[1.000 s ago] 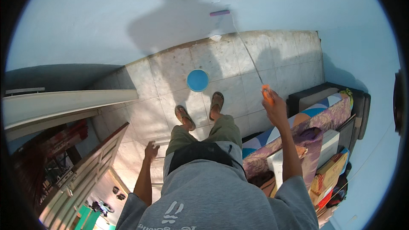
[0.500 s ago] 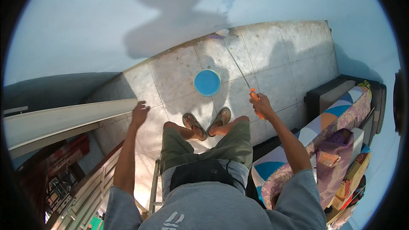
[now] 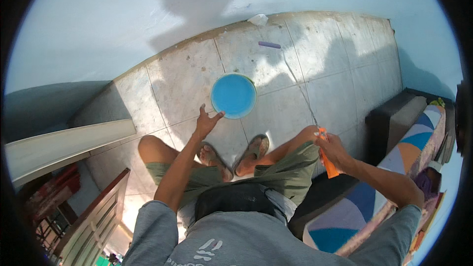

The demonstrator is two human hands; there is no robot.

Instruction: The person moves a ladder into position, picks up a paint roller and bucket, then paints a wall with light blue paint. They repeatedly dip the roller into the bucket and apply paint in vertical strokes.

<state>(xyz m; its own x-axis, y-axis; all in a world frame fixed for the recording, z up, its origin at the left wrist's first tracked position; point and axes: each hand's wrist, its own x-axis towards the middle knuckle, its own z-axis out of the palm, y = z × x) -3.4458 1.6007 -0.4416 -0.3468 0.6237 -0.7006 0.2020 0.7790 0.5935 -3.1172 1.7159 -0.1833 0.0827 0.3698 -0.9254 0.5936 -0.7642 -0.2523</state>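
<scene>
My right hand (image 3: 335, 153) is wrapped round the orange handle of a paint roller (image 3: 269, 45). Its long thin metal rod slopes away to a narrow purple roller head, just off the foot of the wall. A round pail of blue paint (image 3: 233, 95) stands on the tiled floor in front of my feet. My left hand (image 3: 209, 122) reaches to the pail's near left rim, fingers apart and holding nothing. The thumb tip is at the rim; whether it touches I cannot tell.
A light blue wall (image 3: 108, 29) rises ahead, with a small white scrap (image 3: 258, 19) at its foot. To the left are a long pale panel (image 3: 74, 143) and a slatted wooden piece (image 3: 98, 216). A dark sofa (image 3: 394, 113) with a patterned cushion (image 3: 364, 207) lies right.
I have bent lower, knees spread. My left hand has moved from beside the pale panel to the pail. The roller head has come away from the wall's foot, and my right hand has drawn back.
</scene>
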